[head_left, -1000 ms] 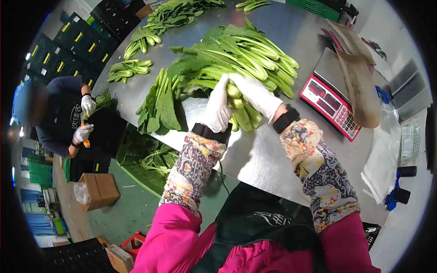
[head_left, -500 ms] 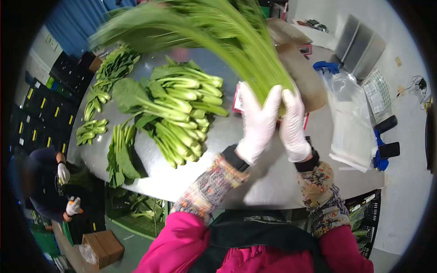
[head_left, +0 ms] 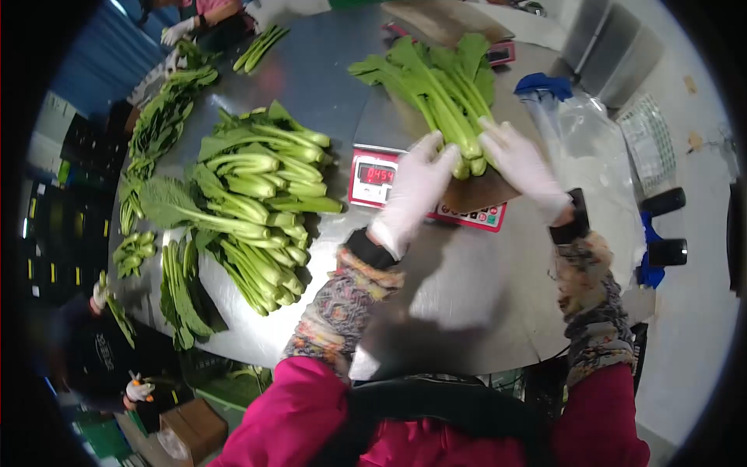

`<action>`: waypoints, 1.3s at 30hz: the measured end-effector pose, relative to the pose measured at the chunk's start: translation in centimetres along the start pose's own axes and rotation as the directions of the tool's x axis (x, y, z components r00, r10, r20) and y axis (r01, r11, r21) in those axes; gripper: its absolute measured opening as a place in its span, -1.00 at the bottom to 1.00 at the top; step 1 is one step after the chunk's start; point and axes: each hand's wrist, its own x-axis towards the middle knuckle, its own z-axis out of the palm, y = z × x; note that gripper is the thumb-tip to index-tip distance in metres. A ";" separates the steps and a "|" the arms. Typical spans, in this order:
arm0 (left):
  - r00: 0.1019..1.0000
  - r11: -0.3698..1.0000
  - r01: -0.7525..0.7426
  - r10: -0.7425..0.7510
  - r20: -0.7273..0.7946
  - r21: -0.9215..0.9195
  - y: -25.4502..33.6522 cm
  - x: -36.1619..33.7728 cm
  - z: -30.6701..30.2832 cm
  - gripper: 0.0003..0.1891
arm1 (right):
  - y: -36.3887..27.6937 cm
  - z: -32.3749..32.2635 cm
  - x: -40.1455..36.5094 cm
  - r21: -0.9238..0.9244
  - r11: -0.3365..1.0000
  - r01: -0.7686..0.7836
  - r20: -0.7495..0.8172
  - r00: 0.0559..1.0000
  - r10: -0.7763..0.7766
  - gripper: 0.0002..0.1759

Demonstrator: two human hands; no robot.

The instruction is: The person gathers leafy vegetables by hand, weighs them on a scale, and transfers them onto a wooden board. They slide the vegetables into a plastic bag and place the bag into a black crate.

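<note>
A bunch of leafy greens (head_left: 450, 117) with pale green stalks lies on the brown board of a red-and-white digital scale (head_left: 366, 192), stalk ends toward me. The scale's red display appears to read 0454. My left hand (head_left: 416, 187), in a white glove, is at the left of the stalk ends, thumb and fingers apart. My right hand (head_left: 523, 165), gloved too, reaches along the right side with fingers stretched out, touching the stalks. To the left, a large pile of similar greens (head_left: 253, 202) rests on the metal table (head_left: 443, 311).
Smaller bunches (head_left: 180, 292) and a row of leaves (head_left: 159, 124) line the table's left side. Clear plastic bags (head_left: 595, 179) lie at right, by a blue cloth (head_left: 545, 84). One co-worker (head_left: 109, 350) stands lower left, another (head_left: 206, 19) at the far edge.
The greens have come down from the air above the table onto the scale. My hands have loosened from around the stalks and moved apart to either side. The view has shifted.
</note>
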 end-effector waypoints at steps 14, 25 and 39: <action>0.946 0.894 0.315 -0.321 0.036 -0.319 -2.2 6.2 -7.8 -0.45 | 11.0 -1.2 12.7 0.277 0.924 -0.262 0.065 0.965 0.254 -0.52; 0.977 0.945 0.078 -0.136 0.166 0.318 -4.0 -2.8 -7.8 -0.66 | 0.5 4.9 -10.8 0.486 0.874 -0.013 -0.107 0.992 0.074 -0.67; 0.576 0.573 0.684 -0.044 -0.817 0.451 -3.9 -8.3 -23.0 -0.33 | -7.6 9.7 -31.9 0.536 0.229 -0.813 0.590 0.554 0.587 -0.66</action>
